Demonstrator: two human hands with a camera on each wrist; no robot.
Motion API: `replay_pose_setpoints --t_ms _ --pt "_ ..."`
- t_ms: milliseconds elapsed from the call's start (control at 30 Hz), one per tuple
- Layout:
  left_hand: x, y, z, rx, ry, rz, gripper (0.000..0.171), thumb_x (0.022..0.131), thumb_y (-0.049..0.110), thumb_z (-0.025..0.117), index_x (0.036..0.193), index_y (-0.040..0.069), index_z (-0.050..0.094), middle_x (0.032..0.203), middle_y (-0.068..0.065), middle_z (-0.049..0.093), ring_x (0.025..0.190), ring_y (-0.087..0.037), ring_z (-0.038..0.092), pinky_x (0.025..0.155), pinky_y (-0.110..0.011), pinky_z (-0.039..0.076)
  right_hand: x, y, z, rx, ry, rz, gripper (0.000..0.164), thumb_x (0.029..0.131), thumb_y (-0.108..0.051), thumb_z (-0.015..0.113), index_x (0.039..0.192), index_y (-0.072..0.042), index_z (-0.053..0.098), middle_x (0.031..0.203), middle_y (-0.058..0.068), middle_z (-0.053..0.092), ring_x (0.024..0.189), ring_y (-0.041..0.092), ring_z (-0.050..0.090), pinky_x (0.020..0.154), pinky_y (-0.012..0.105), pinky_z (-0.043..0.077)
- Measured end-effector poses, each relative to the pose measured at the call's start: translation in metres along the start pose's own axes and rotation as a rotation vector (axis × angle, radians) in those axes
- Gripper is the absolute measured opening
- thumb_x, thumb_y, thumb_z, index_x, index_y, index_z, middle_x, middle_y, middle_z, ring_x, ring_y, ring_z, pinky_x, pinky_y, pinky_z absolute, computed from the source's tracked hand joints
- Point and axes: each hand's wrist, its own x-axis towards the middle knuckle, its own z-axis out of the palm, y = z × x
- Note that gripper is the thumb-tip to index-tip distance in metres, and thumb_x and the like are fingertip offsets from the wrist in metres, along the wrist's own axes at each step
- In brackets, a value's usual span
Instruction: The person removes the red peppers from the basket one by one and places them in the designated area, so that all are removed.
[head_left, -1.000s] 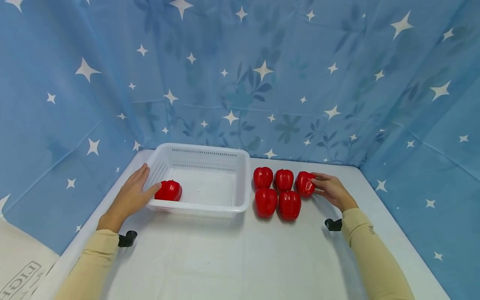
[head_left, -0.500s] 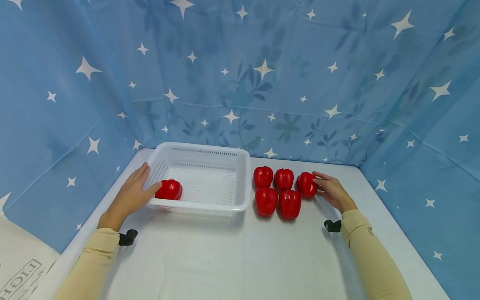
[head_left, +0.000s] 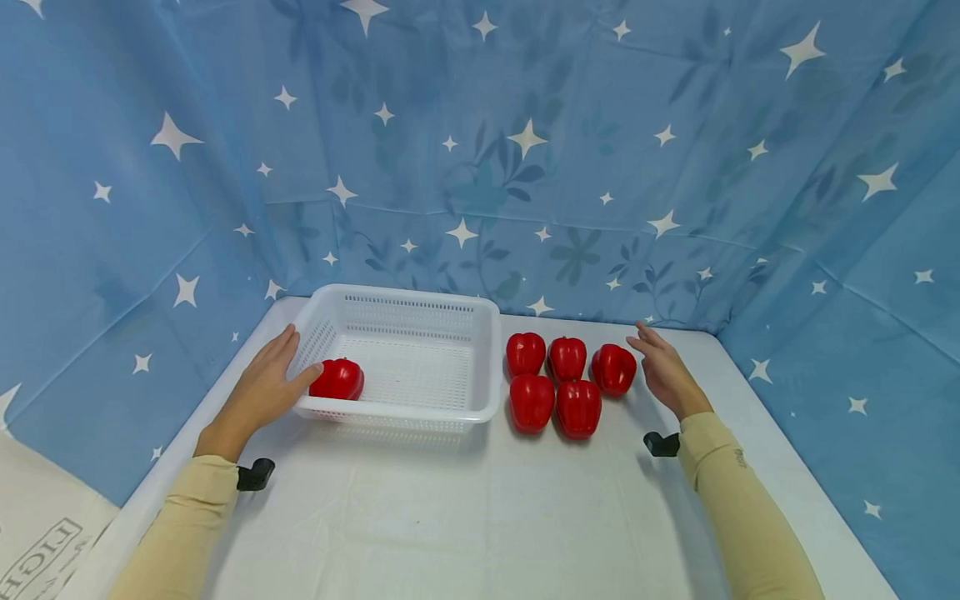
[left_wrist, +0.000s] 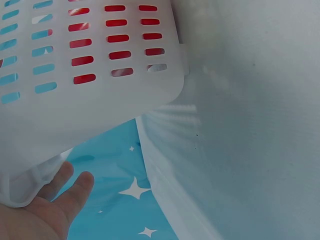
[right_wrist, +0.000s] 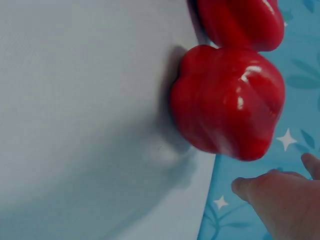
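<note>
My left hand (head_left: 262,392) holds the left side of a white plastic basket (head_left: 397,414), with its thumb over the rim and the other fingers along the outside. Inside, by the thumb, lies a red bell pepper (head_left: 339,380); in the left wrist view its red shows through the slots of the basket (left_wrist: 95,110). My right hand (head_left: 666,371) is just right of another bell pepper (head_left: 613,369), fingers extended and holding nothing. From the right wrist, that bell pepper (right_wrist: 230,102) appears apart from the fingertips (right_wrist: 241,186).
Several more red bell peppers (head_left: 532,404) sit close together right of the basket, in two rows. They stand on a white-covered table (head_left: 450,517). Blue star-patterned curtains (head_left: 480,167) rise along its back and sides.
The rightmost bell pepper was turned and shifted slightly right by my right hand, which then let go and drew back from it. My left hand and the basket stay in place.
</note>
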Motion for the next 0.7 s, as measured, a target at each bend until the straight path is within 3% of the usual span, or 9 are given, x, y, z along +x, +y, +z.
replay_pose_setpoints --t_ms 400,700 --pt "-0.002 0.000 -0.001 -0.007 0.009 -0.010 0.091 0.106 0.045 0.059 0.167 -0.008 0.016 0.174 -0.031 0.010 0.153 -0.058 0.017 0.109 -0.083 0.031 -0.005 -0.022 0.023 0.005 -0.098 -0.069 0.080 0.114 -0.036 0.047 0.172 -0.027 -0.008 0.177 0.000 -0.025 0.160 0.029 -0.027 0.130 0.047 -0.009" --pt "-0.002 0.001 0.000 -0.015 0.007 -0.012 0.093 0.106 0.047 0.059 0.167 -0.007 0.015 0.174 -0.030 0.010 0.153 -0.058 0.018 0.109 -0.082 0.033 -0.006 -0.037 0.051 0.013 -0.174 -0.141 0.084 0.113 -0.042 0.051 0.173 -0.025 -0.006 0.179 0.001 -0.017 0.162 0.030 -0.019 0.131 0.046 -0.006"
